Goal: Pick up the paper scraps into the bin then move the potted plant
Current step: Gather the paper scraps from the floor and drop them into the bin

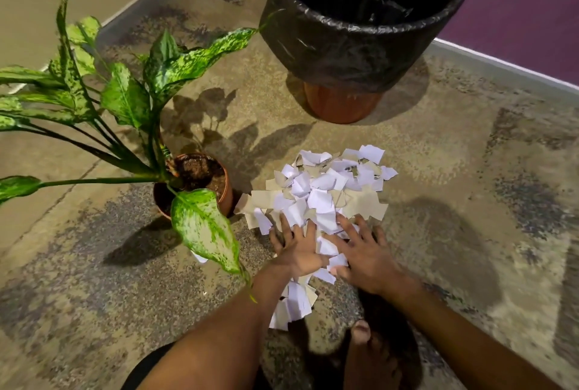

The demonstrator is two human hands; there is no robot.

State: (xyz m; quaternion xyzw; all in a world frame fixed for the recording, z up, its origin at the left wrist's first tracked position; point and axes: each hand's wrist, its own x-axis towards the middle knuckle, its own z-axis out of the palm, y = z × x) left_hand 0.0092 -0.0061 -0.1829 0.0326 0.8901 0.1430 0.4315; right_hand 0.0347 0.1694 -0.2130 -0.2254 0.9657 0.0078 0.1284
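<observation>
The paper scraps (319,198) lie heaped on the carpet at lower centre of the frame, the pile's long axis running from the person's bare foot (366,355) up toward the black-lined bin (360,32) at upper right. Both hands press flat on the pile's near end — left hand (297,248) and right hand (363,255) side by side, fingers spread, gripping nothing. Most scraps lie beyond the fingertips, bin-ward. The potted plant (194,183) stands just left, touching the heap's edge.
</observation>
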